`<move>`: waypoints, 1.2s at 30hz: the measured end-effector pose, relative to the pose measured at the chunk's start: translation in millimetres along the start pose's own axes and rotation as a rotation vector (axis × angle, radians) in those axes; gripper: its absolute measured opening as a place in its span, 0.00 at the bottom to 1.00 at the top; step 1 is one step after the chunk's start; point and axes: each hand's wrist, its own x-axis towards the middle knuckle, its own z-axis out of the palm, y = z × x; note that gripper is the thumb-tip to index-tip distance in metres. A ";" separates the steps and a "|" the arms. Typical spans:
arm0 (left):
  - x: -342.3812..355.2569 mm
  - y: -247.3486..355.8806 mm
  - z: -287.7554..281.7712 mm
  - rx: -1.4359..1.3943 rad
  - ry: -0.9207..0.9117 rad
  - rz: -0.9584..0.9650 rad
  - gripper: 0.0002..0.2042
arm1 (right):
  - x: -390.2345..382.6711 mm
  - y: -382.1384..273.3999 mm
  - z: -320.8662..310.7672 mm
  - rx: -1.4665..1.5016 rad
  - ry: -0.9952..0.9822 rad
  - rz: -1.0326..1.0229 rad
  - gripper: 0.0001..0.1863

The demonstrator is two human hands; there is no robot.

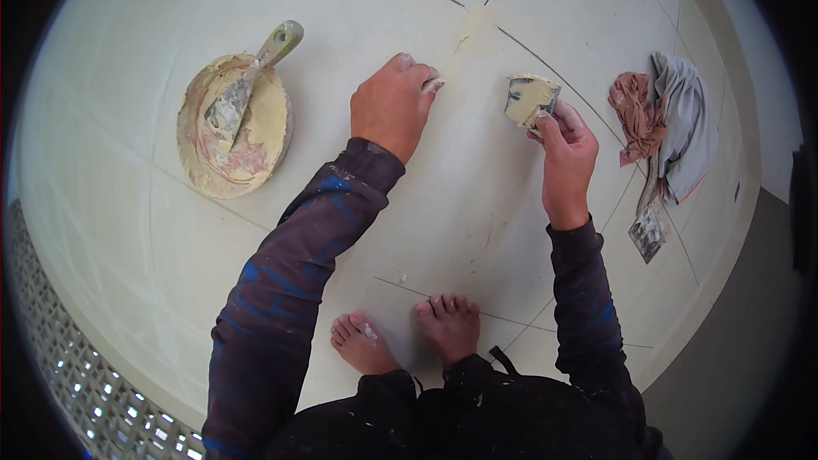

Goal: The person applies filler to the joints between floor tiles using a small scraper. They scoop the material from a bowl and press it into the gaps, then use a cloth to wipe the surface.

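My left hand [392, 106] is closed just left of a cream-smeared tile joint [475, 24], fingertips whitened; what they hold, if anything, I cannot make out. My right hand [564, 153] grips a small flat spreader [530, 98] coated with cream paste, raised to the right of that joint. To the left, a round shallow tub [193, 140] of pale paste has a putty knife [281, 41] lying across it, blade in the paste and handle over the rim.
On the right lie a brown rag [632, 106], a grey cloth [686, 136] and a dirty scraper [648, 232]. My bare feet [447, 328] stand on the white tiled floor [426, 238]. A perforated panel [94, 383] runs along the lower left, and a wall [758, 60] rises at the right.
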 end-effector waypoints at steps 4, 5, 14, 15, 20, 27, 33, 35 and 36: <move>25.1 3.6 13.0 0.001 -0.040 -0.109 0.05 | 21.1 1.2 -4.0 0.032 0.007 0.003 0.17; 27.5 2.9 14.0 -0.006 -0.063 -0.131 0.05 | 22.7 2.9 -5.5 0.032 0.006 0.003 0.17; 11.1 -17.8 -9.2 -0.057 0.088 0.042 0.07 | 5.6 -21.4 -10.2 0.036 0.021 -0.014 0.17; 8.5 -13.0 -13.4 -0.055 0.090 0.046 0.07 | 3.3 -26.4 -10.9 0.033 0.017 -0.017 0.17; -6.1 7.2 -25.1 -0.011 -0.028 0.166 0.07 | -7.6 -43.5 -15.5 0.002 -0.016 -0.043 0.17; -3.7 7.4 -20.9 0.173 -0.131 0.255 0.05 | -13.9 -37.0 -18.5 0.012 0.009 -0.041 0.17; 19.1 20.8 -24.2 0.267 -0.156 0.356 0.06 | -0.7 -51.3 -36.6 0.017 0.027 -0.055 0.17; 16.8 38.0 -35.9 0.152 -0.136 0.363 0.07 | -0.2 -62.8 -56.6 0.008 0.031 -0.057 0.17; 16.3 56.0 -48.9 0.093 -0.257 0.440 0.07 | 1.0 -71.7 -69.6 -0.009 0.018 -0.045 0.16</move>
